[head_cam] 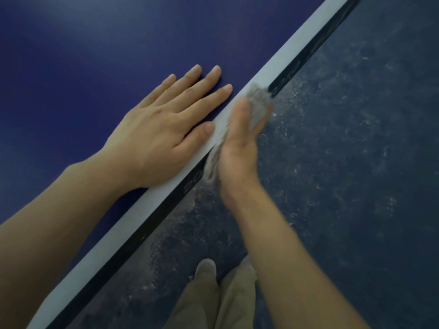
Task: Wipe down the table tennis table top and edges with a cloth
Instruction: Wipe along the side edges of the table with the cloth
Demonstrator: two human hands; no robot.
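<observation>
Grey cloth (257, 100) gripped, prob., by R hand (240, 150) at table edge (152, 205); L hand (166, 129) flat, relaxed.

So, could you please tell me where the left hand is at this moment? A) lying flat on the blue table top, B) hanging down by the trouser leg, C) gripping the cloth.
A: the left hand lies with straight fingers on the blue table top, while the right hand presses the cloth against the table's edge.

Right hand (240, 143) presses cloth (257, 100) against table edge (306, 55).
</observation>
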